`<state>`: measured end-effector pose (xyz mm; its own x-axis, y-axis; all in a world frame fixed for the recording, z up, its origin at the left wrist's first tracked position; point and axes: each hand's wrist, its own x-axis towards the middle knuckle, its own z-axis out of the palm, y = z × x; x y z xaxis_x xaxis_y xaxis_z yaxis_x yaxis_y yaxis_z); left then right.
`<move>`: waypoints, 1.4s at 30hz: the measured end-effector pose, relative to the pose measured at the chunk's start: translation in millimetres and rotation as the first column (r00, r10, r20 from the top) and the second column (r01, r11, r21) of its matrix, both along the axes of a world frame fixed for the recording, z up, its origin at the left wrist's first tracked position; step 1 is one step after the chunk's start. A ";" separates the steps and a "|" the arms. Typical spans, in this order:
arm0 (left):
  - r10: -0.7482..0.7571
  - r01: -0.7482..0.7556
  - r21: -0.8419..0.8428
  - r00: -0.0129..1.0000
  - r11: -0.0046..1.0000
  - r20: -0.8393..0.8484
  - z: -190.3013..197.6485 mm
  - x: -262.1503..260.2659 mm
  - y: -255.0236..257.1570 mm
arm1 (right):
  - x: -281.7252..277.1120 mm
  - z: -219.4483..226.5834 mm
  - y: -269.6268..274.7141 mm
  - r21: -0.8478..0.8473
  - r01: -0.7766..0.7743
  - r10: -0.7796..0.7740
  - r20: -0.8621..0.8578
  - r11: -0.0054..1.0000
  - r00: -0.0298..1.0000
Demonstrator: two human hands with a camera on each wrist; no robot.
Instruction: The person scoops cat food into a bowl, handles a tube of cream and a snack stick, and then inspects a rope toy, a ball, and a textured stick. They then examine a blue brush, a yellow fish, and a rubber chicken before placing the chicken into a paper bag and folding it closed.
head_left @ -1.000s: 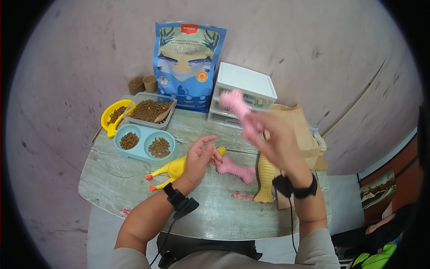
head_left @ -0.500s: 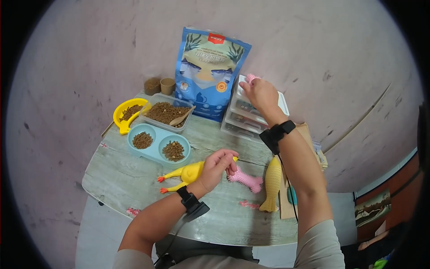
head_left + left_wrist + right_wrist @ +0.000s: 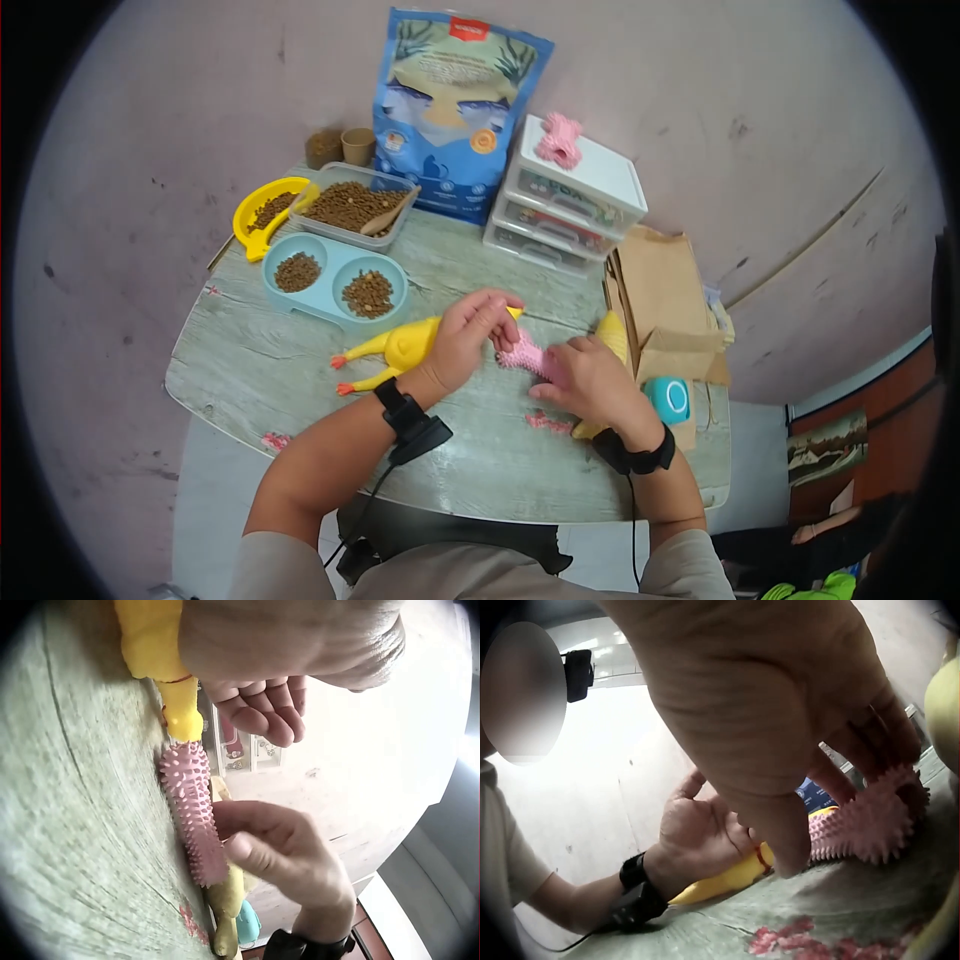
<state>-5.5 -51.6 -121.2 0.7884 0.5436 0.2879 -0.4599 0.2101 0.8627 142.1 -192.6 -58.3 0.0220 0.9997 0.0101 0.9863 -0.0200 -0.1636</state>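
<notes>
Frame centre: right hand fingers curl round the pink spiky toy lying on the counter; left hand loosely open over the yellow chicken. Best pinch mid-shaft, lift level.

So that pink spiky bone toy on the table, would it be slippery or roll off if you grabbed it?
Probably not slippery: the pink spiky toy is covered in small nubs that fingers can catch on. It looks like soft rubber, so likely light and slightly bendy. Its knobbed ends and the nubs should keep it from rolling far on the table.
</notes>
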 end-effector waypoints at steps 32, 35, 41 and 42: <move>0.020 -0.015 0.243 1.000 0.970 -0.016 9.6 -0.3 -15.3 | 7.8 -19.1 -0.8 0.087 -0.026 0.088 -0.834 0.996 0.545; 0.059 -0.048 0.316 0.998 0.948 -0.026 10.1 0.2 -18.3 | 7.3 -15.4 -2.4 0.139 -0.025 0.133 -0.858 0.990 0.496; 0.115 -0.095 0.375 0.993 0.922 -0.030 15.3 -1.5 -21.4 | 3.2 -5.5 -4.9 0.094 -0.009 0.087 -0.885 0.996 0.458; 0.130 -0.108 0.396 0.991 0.912 -0.028 15.3 -1.7 -21.2 | 4.1 -8.0 -4.1 0.114 -0.013 0.105 -0.860 0.993 0.500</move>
